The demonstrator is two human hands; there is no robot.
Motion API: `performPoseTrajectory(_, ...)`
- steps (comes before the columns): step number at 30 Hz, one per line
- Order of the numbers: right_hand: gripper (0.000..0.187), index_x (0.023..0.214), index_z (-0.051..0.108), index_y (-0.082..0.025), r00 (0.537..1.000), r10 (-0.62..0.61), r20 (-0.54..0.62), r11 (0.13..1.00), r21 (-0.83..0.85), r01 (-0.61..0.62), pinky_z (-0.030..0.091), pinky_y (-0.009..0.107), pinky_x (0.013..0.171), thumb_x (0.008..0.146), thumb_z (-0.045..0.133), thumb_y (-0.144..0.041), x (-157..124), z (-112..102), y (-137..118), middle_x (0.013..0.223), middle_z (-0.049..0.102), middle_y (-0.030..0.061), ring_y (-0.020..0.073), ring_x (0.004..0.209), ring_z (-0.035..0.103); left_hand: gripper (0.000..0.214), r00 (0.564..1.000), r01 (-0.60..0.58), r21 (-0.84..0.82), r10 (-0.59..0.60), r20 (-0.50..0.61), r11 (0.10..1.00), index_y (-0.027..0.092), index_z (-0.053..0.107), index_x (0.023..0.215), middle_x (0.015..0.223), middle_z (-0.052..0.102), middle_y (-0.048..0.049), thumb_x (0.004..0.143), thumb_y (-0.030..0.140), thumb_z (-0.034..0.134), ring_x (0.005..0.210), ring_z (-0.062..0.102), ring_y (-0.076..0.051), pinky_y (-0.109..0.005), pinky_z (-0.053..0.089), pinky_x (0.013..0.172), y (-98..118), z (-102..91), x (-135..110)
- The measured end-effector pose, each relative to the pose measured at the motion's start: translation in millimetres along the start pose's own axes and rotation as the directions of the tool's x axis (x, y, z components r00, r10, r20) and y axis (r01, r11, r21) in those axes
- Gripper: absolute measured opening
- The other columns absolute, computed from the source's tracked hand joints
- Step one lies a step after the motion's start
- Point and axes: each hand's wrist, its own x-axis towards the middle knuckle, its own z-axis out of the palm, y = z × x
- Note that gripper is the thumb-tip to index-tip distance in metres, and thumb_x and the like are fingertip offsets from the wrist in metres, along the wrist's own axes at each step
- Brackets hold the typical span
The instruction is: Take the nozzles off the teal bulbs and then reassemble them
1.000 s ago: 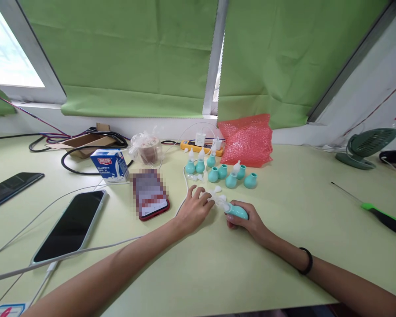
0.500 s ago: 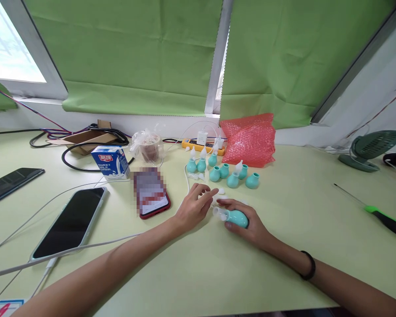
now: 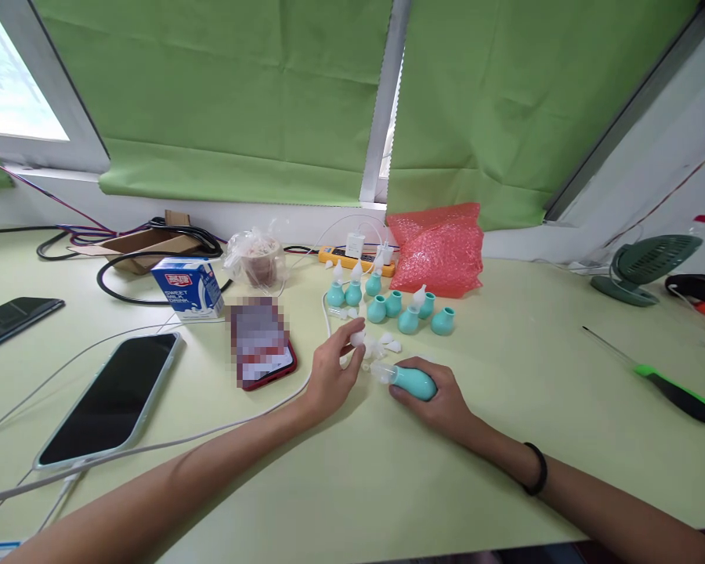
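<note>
My right hand [image 3: 438, 399] lies on the table, closed round a teal rubber bulb [image 3: 414, 381] with a clear neck pointing left. My left hand [image 3: 333, 368] is raised a little beside it, thumb and fingers pinching a small white tip [image 3: 358, 338]. A few loose white tips [image 3: 388, 342] lie between the hands. Behind them stands a cluster of several teal bulbs [image 3: 388, 305], some with white tips fitted.
A red phone [image 3: 262, 352] lies left of my left hand, and a large dark phone [image 3: 110, 399] on a white cable farther left. A milk carton [image 3: 186, 288], pink bubble wrap [image 3: 438, 249], yellow power strip [image 3: 352, 261], green-handled screwdriver [image 3: 670, 388] and small fan [image 3: 646, 266] surround them.
My left hand lifted off the table with a white tip pinched in its fingers. The right hand with the bulb shifted slightly left and toward me.
</note>
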Motion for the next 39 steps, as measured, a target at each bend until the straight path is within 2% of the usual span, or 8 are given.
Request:
performPoseTrajectory(3, 0.017, 0.074, 0.057, -0.017, 0.999, 0.031, -0.018, 0.999, -0.024, -0.031, 0.045, 0.025, 0.058, 0.066, 0.058, -0.032, 0.7, 0.2, -0.5, 0.069, 0.062, 0.0014, 0.0152, 0.061, 0.057, 0.039, 0.966, 0.244, -0.302, -0.257, -0.003, 0.922, 0.019, 0.041, 0.115, 0.101, 0.059, -0.0081, 0.077, 0.024, 0.05, 0.091, 0.057, -0.018, -0.034, 0.044, 0.082, 9.7, 4.5, -3.8)
performPoseTrajectory(7, 0.019, 0.073, 0.056, -0.017, 0.998, 0.03, -0.047, 0.999, -0.043, -0.032, 0.044, 0.023, 0.055, 0.066, 0.057, -0.035, 1.0, -0.6, -0.1, 0.064, 0.06, 0.0004, 0.0139, 0.057, 0.055, 0.033, 0.816, 0.517, -0.603, -0.563, 0.134, 0.607, 0.014, 0.05, 0.093, 0.085, 0.066, -0.0097, 0.064, 0.019, 0.065, 0.084, 0.061, -0.02, -0.037, 0.043, 0.084, 18.9, 7.6, -7.5)
performPoseTrajectory(9, 0.02, 0.073, 0.055, -0.017, 0.998, 0.026, -0.064, 0.998, -0.057, -0.029, 0.044, 0.023, 0.054, 0.067, 0.057, -0.036, 0.9, -1.2, 0.3, 0.062, 0.059, -0.0001, 0.0134, 0.056, 0.054, 0.028, 0.765, 0.559, -0.683, -0.61, 0.207, 0.469, 0.015, 0.049, 0.083, 0.081, 0.067, -0.0088, 0.062, 0.015, 0.067, 0.083, 0.061, -0.019, -0.037, 0.042, 0.085, 19.7, 7.4, -7.7)
performPoseTrajectory(11, 0.019, 0.072, 0.055, -0.017, 0.998, 0.013, -0.058, 0.997, -0.074, -0.018, 0.044, 0.024, 0.054, 0.067, 0.056, -0.035, 0.6, -1.7, 0.1, 0.062, 0.059, 0.0002, 0.0136, 0.055, 0.054, 0.024, 0.755, 0.574, -0.716, -0.597, 0.273, 0.398, 0.015, 0.049, 0.079, 0.084, 0.066, -0.0091, 0.062, 0.015, 0.067, 0.083, 0.061, -0.019, -0.038, 0.042, 0.087, 18.0, 6.4, -6.8)
performPoseTrajectory(18, 0.015, 0.073, 0.055, -0.019, 0.997, -0.044, -0.071, 0.991, -0.133, 0.034, 0.046, 0.027, 0.057, 0.068, 0.056, -0.033, -2.0, -2.1, -1.0, 0.066, 0.062, 0.0018, 0.0158, 0.058, 0.057, 0.023, 0.76, 0.624, -0.655, -0.526, 0.383, 0.426, 0.009, 0.06, 0.081, 0.094, 0.064, -0.0125, 0.062, 0.02, 0.068, 0.086, 0.06, -0.021, -0.036, 0.04, 0.089, 10.1, 3.8, -4.4)
performPoseTrajectory(29, 0.017, 0.082, 0.056, -0.018, 0.965, -0.254, -0.062, 0.926, -0.303, 0.224, 0.048, 0.029, 0.058, 0.07, 0.054, -0.03, -9.7, -4.4, 4.5, 0.073, 0.065, 0.0058, 0.0188, 0.063, 0.062, 0.022, 0.738, 0.671, -0.567, -0.503, 0.45, 0.477, 0.008, 0.064, 0.073, 0.082, 0.066, -0.0115, 0.055, 0.018, 0.072, 0.079, 0.06, -0.018, -0.034, 0.042, 0.084, 5.8, 0.6, 0.8)
performPoseTrajectory(35, 0.016, 0.082, 0.056, -0.019, 0.968, -0.242, -0.064, 0.944, -0.248, 0.219, 0.048, 0.029, 0.056, 0.07, 0.054, -0.03, -9.5, -2.4, 0.9, 0.071, 0.065, 0.0052, 0.018, 0.059, 0.061, 0.019, 0.729, 0.681, -0.586, -0.49, 0.478, 0.44, 0.008, 0.062, 0.072, 0.082, 0.066, -0.011, 0.058, 0.016, 0.071, 0.078, 0.06, -0.018, -0.034, 0.042, 0.083, 7.4, 1.7, -1.1)
performPoseTrajectory(39, 0.016, 0.082, 0.054, -0.019, 0.968, -0.235, -0.09, 0.949, -0.235, 0.208, 0.048, 0.028, 0.055, 0.071, 0.054, -0.03, -9.8, -0.6, -1.7, 0.07, 0.065, 0.0052, 0.0176, 0.058, 0.06, 0.017, 0.75, 0.656, -0.627, -0.453, 0.481, 0.421, 0.009, 0.061, 0.074, 0.085, 0.065, -0.01, 0.061, 0.018, 0.069, 0.081, 0.06, -0.019, -0.035, 0.042, 0.083, 9.8, 3.5, -3.8)
